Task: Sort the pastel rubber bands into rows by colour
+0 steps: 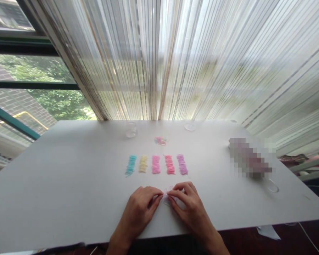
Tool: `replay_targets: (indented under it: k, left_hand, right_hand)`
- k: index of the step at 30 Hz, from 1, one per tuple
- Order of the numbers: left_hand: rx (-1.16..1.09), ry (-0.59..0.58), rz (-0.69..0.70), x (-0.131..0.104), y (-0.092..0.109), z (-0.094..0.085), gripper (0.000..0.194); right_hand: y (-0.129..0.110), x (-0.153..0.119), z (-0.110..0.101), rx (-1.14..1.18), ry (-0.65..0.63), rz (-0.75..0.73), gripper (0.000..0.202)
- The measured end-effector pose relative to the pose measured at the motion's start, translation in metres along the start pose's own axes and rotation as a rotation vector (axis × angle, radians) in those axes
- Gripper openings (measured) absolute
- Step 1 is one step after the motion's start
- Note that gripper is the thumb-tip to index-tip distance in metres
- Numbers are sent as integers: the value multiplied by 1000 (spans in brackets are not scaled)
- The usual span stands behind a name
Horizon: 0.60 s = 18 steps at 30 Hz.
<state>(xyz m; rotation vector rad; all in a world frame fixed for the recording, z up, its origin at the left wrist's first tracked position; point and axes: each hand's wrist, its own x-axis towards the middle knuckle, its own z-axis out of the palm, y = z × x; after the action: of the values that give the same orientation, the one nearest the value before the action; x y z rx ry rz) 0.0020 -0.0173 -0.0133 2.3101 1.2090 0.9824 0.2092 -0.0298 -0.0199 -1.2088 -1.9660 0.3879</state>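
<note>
My left hand (142, 205) and my right hand (188, 203) meet near the front of the white table, thumb and forefinger of each pinched together. Between the fingertips shows a thin pale pink rubber band (165, 191), partly hidden. A few more pale bands lie under the right fingers. Beyond the hands, small rubber bands are laid in neat columns by colour: turquoise (131, 165), pale yellow (143, 164), pink (156, 164), coral (169, 165) and purple (182, 164). Behind them sits a loose mixed-colour pile of bands (161, 140).
A clear round container (131, 130) stands at the back left of the table (69, 184), and a clear lid (189, 127) lies at the back right. A blurred-out pinkish object (251, 157) with a loop (271, 185) rests on the right. Striped curtains (175, 60) hang behind.
</note>
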Motion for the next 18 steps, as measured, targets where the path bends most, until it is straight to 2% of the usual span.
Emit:
replay_targets:
  k: [9,18]
  left_hand:
    - [-37,85,11,-2,-3,2,10]
    - [-81,103,30,-1,0,0,11]
  right_hand:
    - [-2,1,-3,48,5,9,18]
    - [-1,1,0,9,37,-51,22]
